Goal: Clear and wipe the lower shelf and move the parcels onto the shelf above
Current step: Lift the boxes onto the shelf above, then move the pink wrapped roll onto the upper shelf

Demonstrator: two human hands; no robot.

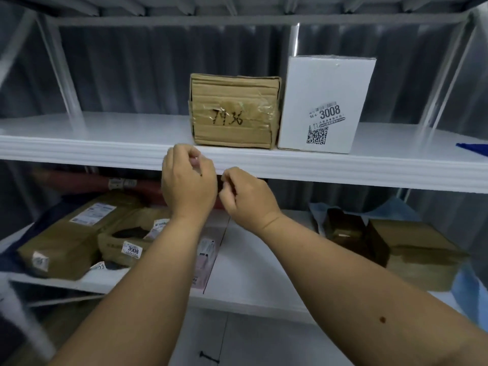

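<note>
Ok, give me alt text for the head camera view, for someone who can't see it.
Two bare hands, the left hand and right hand, hover loosely curled and empty in front of the upper shelf, where a brown box marked 7936 and a white box labelled 3008 stand side by side. Several brown parcels still lie on the lower shelf.

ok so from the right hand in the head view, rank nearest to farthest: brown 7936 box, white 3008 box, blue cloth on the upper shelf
From the right hand:
1. Brown 7936 box, just above it on the upper shelf.
2. White 3008 box, up and to the right, beside the brown box.
3. Blue cloth, at the shelf's far right edge.
</note>
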